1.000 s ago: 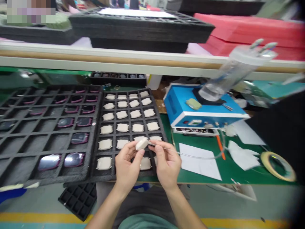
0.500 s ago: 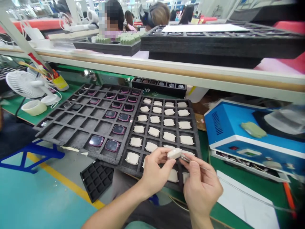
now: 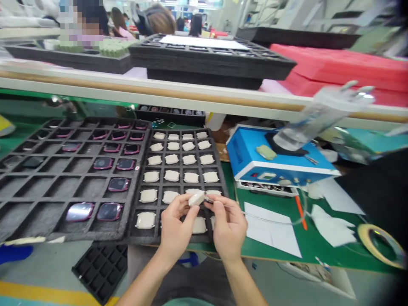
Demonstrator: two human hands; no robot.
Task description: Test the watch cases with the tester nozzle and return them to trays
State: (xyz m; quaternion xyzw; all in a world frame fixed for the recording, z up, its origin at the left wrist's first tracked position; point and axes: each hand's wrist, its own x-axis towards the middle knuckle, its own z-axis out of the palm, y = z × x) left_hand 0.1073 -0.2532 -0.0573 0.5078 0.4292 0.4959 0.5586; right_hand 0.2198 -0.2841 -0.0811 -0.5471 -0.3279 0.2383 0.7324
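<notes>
Gridded foam [image 3: 157, 185] underlies the left hand's [image 3: 177, 223] rounded casing [image 3: 196, 198].

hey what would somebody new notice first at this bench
Probably the bright blue box on the right, with a clear cylinder on top. Next, the left hand holding a cream piece above the central tray, and purple-rimmed watch faces in the left tray.

the green tabletop [image 3: 318, 250] lies beneath the fingers [image 3: 219, 209] and reaches to their right. beyond them a white shelf [image 3: 95, 97] with a tan strip [image 3: 204, 100] runs across. below and left of them, the grey floor [image 3: 57, 263] bears a yellow stripe [image 3: 38, 290]. far past them stands a pale, blurred wall [image 3: 227, 12].
</notes>
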